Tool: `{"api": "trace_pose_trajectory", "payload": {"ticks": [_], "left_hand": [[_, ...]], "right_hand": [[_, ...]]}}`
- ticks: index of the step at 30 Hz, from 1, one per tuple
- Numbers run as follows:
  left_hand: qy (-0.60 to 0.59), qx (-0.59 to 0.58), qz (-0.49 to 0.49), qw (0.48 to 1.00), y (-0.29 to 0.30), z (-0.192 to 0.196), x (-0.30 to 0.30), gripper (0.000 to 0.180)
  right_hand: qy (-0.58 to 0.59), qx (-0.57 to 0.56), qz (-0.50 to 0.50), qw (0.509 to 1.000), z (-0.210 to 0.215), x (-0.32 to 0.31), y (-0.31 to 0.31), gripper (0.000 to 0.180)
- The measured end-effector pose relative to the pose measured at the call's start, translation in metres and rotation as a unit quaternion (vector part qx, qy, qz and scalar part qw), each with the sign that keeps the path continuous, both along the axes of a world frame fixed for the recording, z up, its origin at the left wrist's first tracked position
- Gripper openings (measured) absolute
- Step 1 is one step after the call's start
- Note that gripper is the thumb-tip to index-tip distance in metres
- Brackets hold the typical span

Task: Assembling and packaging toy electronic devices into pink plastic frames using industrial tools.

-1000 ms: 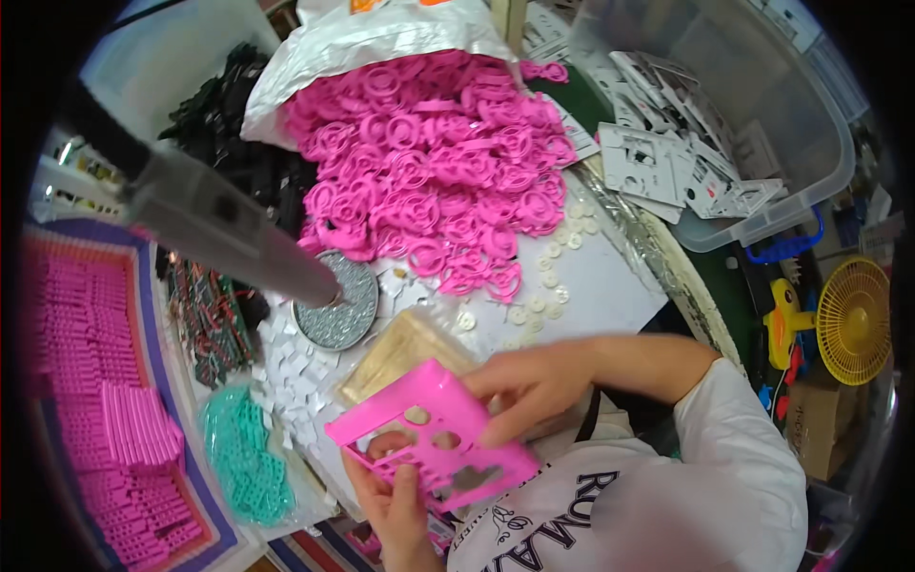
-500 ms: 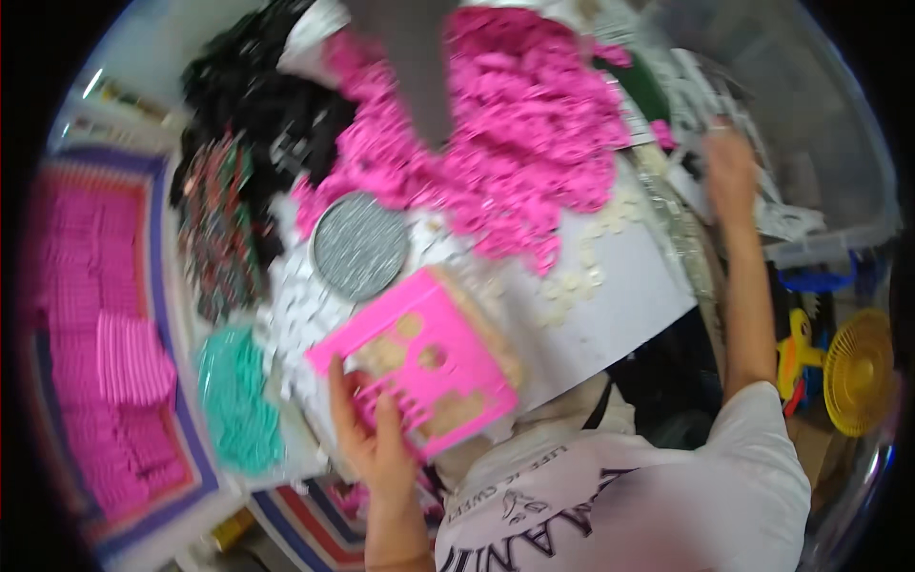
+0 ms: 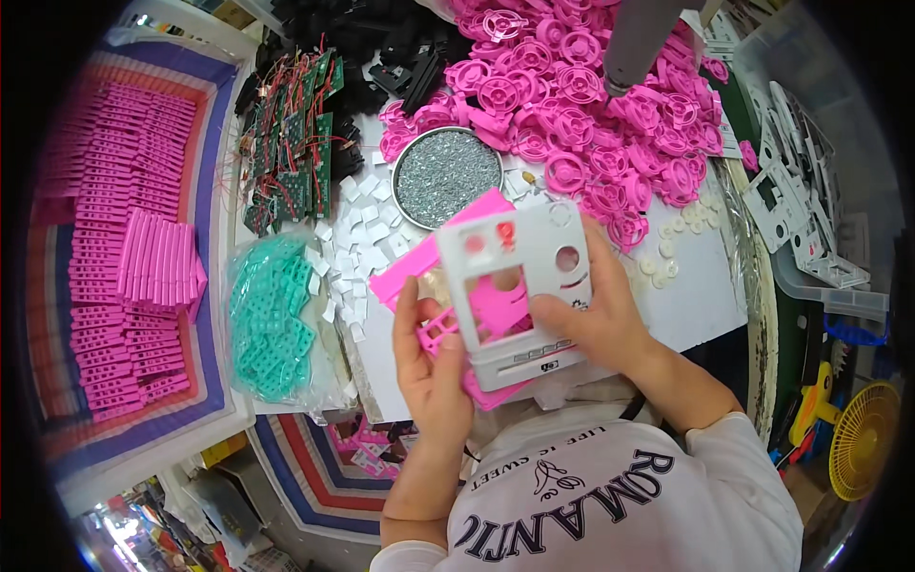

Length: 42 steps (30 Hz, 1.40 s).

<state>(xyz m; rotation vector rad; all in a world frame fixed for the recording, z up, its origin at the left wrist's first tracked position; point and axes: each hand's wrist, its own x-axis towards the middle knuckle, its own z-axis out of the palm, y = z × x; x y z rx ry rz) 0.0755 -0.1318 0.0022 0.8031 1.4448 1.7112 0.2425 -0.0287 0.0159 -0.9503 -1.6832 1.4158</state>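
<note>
My left hand (image 3: pixel 434 372) grips the near left side of a pink plastic panel (image 3: pixel 408 274) with cut-out openings. Over that panel lies a white plastic front panel (image 3: pixel 507 355), which has a square window, round holes and a slot. It covers much of the pink one. My right hand (image 3: pixel 605 310) pinches the white panel along its right side, thumb on top. A tan surface shows in small part through the openings. Just beyond the panels stands a round tin (image 3: pixel 448 176) filled with small metal screws.
Pink ring-shaped parts (image 3: pixel 581 105) are heaped at the back, below a grey post (image 3: pixel 648 48). Circuit boards (image 3: pixel 295 143), small white pieces (image 3: pixel 367 224) and a bag of teal parts (image 3: pixel 272 319) lie left. At right are a clear bin (image 3: pixel 858 300) of white panels and a yellow fan (image 3: pixel 865 440).
My right hand has come from the bin at the right to the middle, bringing the white panel onto the pink one. My left hand stays on the pink panel. The view has shifted.
</note>
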Motion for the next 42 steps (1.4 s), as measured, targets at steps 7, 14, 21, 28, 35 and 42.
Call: {"api": "trace_pose_trajectory", "payload": {"ticks": [7, 14, 21, 28, 35, 42], "left_hand": [[-0.172, -0.008, 0.019, 0.985, 0.004, 0.015, -0.006, 0.059], [0.071, 0.001, 0.016, 0.997, -0.001, -0.007, -0.015, 0.053], [0.243, 0.003, -0.004, 0.97, -0.002, 0.012, -0.001, 0.096], [0.19, -0.071, 0.041, 0.978, 0.001, 0.007, -0.01, 0.116], [0.299, -0.104, 0.054, 0.947, -0.014, 0.027, -0.012, 0.121], [0.208, -0.057, 0.009, 0.976, 0.008, 0.014, -0.022, 0.125]], "right_hand": [[-0.068, -0.002, 0.13, 0.989, -0.001, -0.005, 0.003, 0.085], [0.158, -0.183, 0.161, 0.957, 0.007, -0.004, 0.002, 0.081], [0.241, -0.195, 0.076, 0.948, 0.005, -0.027, -0.006, 0.046], [0.185, -0.116, 0.072, 0.973, 0.001, -0.031, -0.009, 0.051], [0.119, -0.072, 0.073, 0.988, 0.0, -0.031, -0.004, 0.048], [0.237, -0.148, 0.128, 0.952, -0.013, -0.029, -0.01, 0.043]]}}
